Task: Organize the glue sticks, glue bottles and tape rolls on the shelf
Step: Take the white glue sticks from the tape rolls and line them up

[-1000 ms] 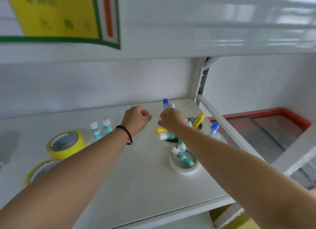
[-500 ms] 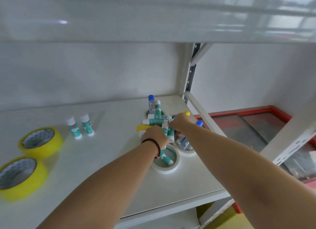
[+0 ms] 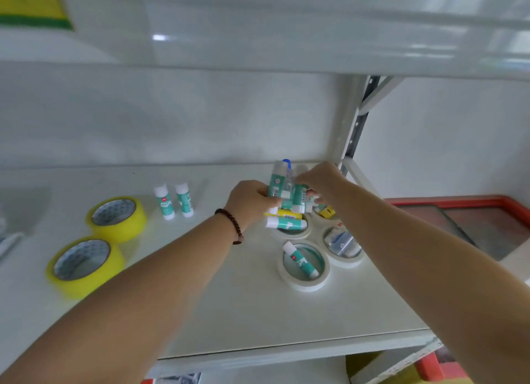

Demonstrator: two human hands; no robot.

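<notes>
Left hand (image 3: pixel 252 201) and right hand (image 3: pixel 322 180) close together around a bunch of teal glue sticks (image 3: pixel 286 191) with white caps, gripped between their fingers; label print too blurred to read; a blue-capped glue bottle (image 3: pixel 287 168) stands just behind the fingers.

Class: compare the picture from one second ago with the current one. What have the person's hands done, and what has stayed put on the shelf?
The left hand, then a fist over bare shelf, moved right to the pile. Both hands now clutch a bunch of green glue sticks, with the right hand on its far side. Unchanged: the two yellow tape rolls, the two upright glue sticks and the glue stick lying in the nearest white tape roll.
</notes>
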